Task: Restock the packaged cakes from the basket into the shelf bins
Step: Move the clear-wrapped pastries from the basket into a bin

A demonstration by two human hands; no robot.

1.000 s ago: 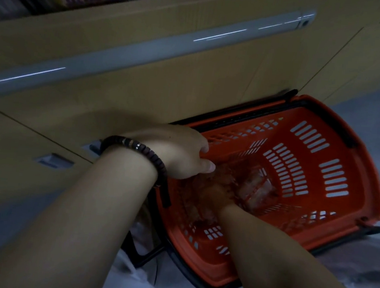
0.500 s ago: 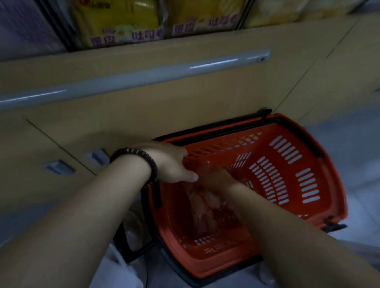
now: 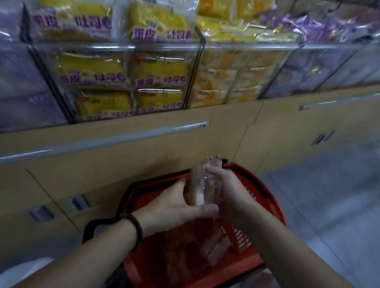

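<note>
Packaged cakes [image 3: 204, 186] held upright between both hands, above basket [image 3: 270, 212].
Left hand [image 3: 173, 208] grips lower edge, thumb curled underneath; right hand [image 3: 228, 191] fingers wrap the far side.

A shop: clear shelf bins [image 3: 114, 50] stacked with packaged cakes [image 3: 159, 71].

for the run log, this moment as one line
left hand: grips cake pack | right hand: grips it too | cake pack: upright over orange basket
</note>
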